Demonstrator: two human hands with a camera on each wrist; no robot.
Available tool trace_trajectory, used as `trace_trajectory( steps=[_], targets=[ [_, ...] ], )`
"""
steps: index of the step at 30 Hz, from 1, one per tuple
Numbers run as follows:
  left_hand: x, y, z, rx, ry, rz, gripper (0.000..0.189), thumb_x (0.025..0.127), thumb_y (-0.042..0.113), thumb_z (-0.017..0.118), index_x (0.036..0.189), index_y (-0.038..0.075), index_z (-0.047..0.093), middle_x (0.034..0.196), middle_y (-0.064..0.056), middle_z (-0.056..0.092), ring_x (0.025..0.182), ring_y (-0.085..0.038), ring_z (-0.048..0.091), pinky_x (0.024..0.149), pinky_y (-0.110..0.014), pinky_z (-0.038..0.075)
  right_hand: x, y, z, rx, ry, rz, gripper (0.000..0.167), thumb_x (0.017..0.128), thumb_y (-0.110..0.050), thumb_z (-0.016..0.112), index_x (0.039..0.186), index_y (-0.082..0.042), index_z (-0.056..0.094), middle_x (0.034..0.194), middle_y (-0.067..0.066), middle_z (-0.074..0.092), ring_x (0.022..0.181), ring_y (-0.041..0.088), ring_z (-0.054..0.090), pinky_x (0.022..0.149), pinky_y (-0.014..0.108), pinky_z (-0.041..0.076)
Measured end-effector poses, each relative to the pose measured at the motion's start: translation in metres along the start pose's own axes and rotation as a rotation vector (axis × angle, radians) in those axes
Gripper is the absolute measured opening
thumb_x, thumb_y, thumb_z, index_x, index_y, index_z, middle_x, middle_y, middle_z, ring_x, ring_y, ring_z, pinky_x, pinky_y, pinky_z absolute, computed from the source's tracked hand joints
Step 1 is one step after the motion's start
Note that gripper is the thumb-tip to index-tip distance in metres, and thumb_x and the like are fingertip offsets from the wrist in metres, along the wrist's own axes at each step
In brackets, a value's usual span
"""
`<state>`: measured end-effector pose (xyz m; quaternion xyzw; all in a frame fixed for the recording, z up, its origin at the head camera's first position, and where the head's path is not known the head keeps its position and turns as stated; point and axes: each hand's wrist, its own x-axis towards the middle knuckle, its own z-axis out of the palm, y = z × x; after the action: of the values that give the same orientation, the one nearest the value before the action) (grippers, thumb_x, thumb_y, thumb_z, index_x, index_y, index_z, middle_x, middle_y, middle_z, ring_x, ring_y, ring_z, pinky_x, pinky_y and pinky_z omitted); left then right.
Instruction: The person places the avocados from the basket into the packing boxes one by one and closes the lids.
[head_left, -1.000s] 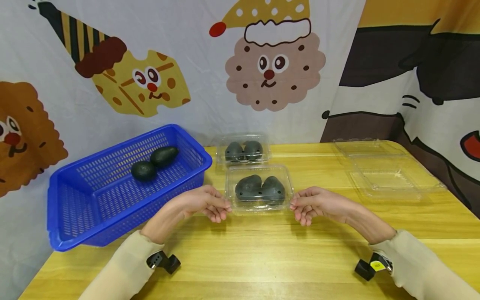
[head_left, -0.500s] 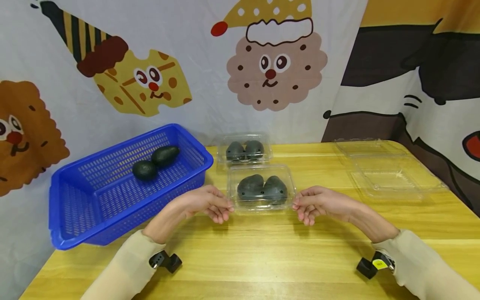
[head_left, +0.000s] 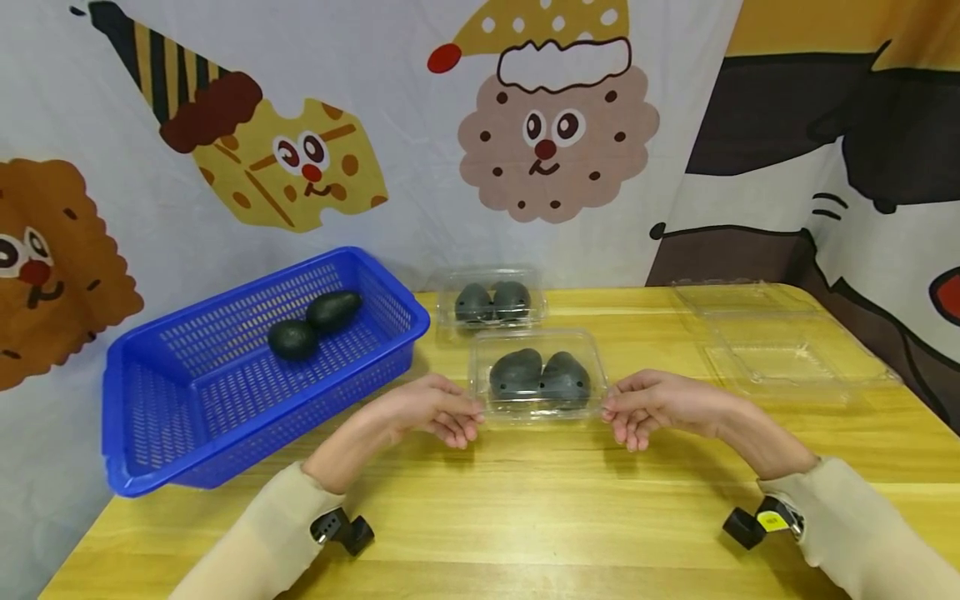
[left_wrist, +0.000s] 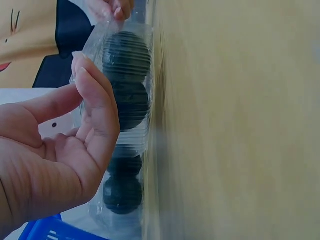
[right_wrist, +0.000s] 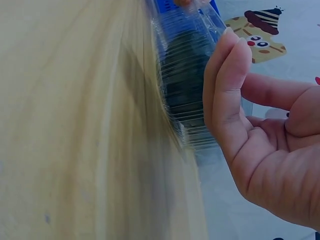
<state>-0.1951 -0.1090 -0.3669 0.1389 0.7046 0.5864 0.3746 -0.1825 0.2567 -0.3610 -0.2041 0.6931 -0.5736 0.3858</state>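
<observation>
A clear plastic clamshell box [head_left: 537,408] with two dark green avocados [head_left: 516,372] inside sits in mid-table, its lid down. My left hand [head_left: 438,410] pinches its near left corner between thumb and fingers. At the near right corner my right hand [head_left: 660,408] does the same. Both wrist views show the ribbed side of the box, with the left hand [left_wrist: 75,125] and the right hand [right_wrist: 255,125] at its edge. Whether the box's base touches the wood cannot be told. Right behind it stands a second closed clamshell box [head_left: 491,319], also with two avocados.
A blue plastic basket [head_left: 255,425] stands at the left with two loose avocados [head_left: 335,311] in it. On the right of the wooden table [head_left: 480,525] lies an opened clear clamshell box [head_left: 780,358]. A printed cloth [head_left: 405,125] hangs behind the table.
Both hands have shifted slightly to the right with the clamshell box between them. The basket and the other boxes have stayed put; the head view has turned slightly left.
</observation>
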Motion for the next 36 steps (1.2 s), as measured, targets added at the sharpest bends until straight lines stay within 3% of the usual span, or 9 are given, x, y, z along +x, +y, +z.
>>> trace_trajectory(
  steps=[25, 36],
  targets=[
    [0.021, 0.012, 0.024, -0.007, -0.027, -0.004, 0.031, 0.103, 0.011, 0.055, 0.112, -0.018, 0.061, 0.075, -0.005, 0.068, 0.064, -0.012, 0.064, 0.062, -0.022, 0.055, -0.023, -0.011, -0.022, -0.088, -0.004, 0.102, 0.031, 0.108, -0.016, 0.048, 0.109, 0.013, 0.057, 0.085, 0.012, 0.068, 0.07, 0.017, 0.066, 0.066, 0.03, 0.059],
    [0.032, 0.018, 0.032, -0.006, -0.039, -0.006, 0.031, 0.102, 0.011, 0.056, 0.11, -0.018, 0.061, 0.075, -0.006, 0.069, 0.063, -0.013, 0.064, 0.062, -0.022, 0.056, -0.032, -0.013, -0.032, -0.078, -0.022, 0.123, 0.029, 0.108, -0.015, 0.048, 0.107, 0.013, 0.058, 0.085, 0.013, 0.068, 0.07, 0.017, 0.067, 0.066, 0.028, 0.059]
  ],
)
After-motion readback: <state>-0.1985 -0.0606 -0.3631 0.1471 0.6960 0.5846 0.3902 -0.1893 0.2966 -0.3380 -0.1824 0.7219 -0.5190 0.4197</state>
